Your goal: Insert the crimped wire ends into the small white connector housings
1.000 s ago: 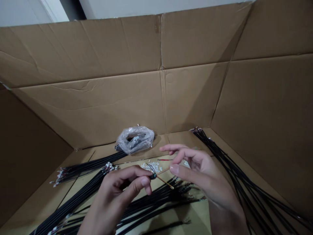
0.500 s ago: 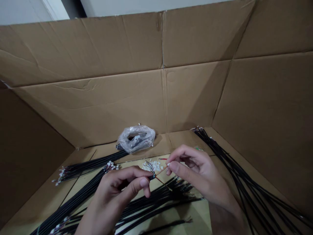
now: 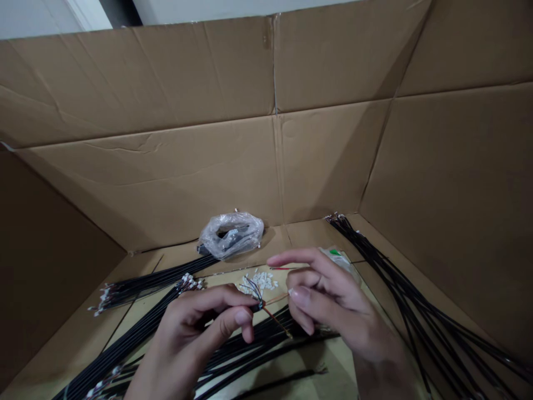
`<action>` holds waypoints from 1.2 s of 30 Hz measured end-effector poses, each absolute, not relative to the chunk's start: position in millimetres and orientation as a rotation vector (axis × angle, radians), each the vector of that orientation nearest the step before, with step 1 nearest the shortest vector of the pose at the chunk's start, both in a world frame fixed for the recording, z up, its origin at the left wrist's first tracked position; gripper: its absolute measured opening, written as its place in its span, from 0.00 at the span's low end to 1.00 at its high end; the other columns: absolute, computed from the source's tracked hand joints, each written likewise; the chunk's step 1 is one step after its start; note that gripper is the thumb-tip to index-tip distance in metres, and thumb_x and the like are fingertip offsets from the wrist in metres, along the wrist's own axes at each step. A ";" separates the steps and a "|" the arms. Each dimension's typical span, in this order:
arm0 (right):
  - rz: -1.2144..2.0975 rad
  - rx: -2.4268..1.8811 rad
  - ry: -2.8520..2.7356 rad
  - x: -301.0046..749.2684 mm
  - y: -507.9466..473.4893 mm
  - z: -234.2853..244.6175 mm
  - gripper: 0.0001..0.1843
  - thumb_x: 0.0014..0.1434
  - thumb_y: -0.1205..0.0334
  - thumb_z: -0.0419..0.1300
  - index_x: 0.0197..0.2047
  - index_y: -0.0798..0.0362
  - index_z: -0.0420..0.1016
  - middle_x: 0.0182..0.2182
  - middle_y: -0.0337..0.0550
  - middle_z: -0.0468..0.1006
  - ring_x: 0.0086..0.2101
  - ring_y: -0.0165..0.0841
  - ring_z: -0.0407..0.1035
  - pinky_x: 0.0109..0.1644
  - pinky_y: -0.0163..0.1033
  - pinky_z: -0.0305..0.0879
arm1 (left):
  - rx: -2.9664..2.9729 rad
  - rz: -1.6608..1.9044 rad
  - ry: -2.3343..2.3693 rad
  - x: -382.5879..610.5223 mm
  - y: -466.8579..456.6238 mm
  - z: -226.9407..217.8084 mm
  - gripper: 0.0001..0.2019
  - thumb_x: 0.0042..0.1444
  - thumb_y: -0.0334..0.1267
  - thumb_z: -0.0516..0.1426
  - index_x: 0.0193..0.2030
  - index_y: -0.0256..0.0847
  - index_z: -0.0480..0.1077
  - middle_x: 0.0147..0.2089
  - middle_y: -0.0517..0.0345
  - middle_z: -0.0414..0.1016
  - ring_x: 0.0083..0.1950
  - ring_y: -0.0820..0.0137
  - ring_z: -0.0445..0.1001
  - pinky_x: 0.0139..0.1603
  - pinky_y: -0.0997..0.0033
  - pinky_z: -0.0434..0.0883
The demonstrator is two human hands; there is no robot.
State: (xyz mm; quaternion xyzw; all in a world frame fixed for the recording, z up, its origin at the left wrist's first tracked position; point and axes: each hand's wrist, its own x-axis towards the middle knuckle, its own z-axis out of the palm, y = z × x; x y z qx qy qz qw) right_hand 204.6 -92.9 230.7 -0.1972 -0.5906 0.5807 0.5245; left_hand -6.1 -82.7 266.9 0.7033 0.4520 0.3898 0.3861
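Note:
My left hand (image 3: 200, 333) pinches the end of a black cable (image 3: 257, 305) between thumb and forefinger; thin coloured wires fan out from that end. My right hand (image 3: 325, 311) hovers just right of it, forefinger stretched out, the other fingers curled beside the wires. Whether it grips a wire I cannot make out. Below both hands lies a heap of black cables (image 3: 266, 344). A small pile of white connectors (image 3: 259, 281) sits just beyond the fingertips.
Everything lies inside a large cardboard box (image 3: 275, 166) with high walls. A clear plastic bag (image 3: 230, 234) rests at the back wall. Bundles of black cables run along the left (image 3: 141, 286) and the right side (image 3: 400, 289).
My right hand has let its pinch on a thin wire loosen; the forefinger now points out to the left. The left hand stays put with the cable end.

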 end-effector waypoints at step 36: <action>1.648 -0.151 -1.046 186.8 -91.8 234.4 0.15 0.69 0.64 0.65 0.57 0.43 0.76 0.20 0.25 0.59 0.16 0.21 0.46 0.20 0.28 0.46 | 1.772 1.076 0.976 -13.6 -89.5 256.7 0.10 0.62 0.44 0.65 0.29 0.52 0.83 0.23 0.65 0.81 0.26 0.72 0.78 0.33 0.77 0.73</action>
